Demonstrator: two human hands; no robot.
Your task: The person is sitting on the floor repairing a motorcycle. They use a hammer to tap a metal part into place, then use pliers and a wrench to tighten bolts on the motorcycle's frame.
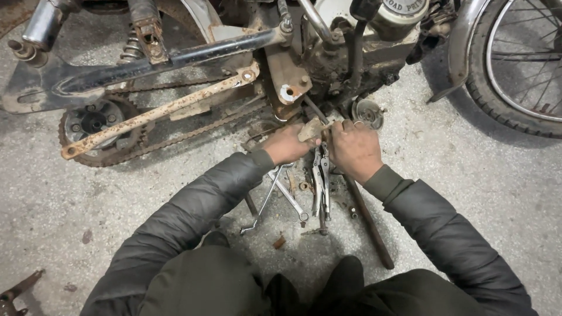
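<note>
From the head camera I look down at a stripped, rusty motorcycle on a grey concrete floor [480,193].

At the far left of the frame is the rear sprocket [93,124], wrapped by a rusty chain [193,133] that runs rightward toward the engine. A rusty flat bar [158,111] slants across it, rising to the right.

In the middle of the frame, both of my hands meet just below the engine block [345,64]. My left hand [285,144] is curled shut around the left end of a small rusty metal part [310,130]. My right hand [355,149] is closed too, knuckles up, touching the right side of the same part; what its fingers clamp underneath is hidden, so I cannot tell exactly. The part lies between the hands, its long axis roughly left to right, and both hands are equally close to it.

Just below the hands, tools lie on the floor: two wrenches [281,199] crossing, then locking pliers [320,181] pointing up toward the hands, then a long dark bar [369,219] slanting down to the right.

At the upper right edge is a spoked wheel [515,70].
</note>
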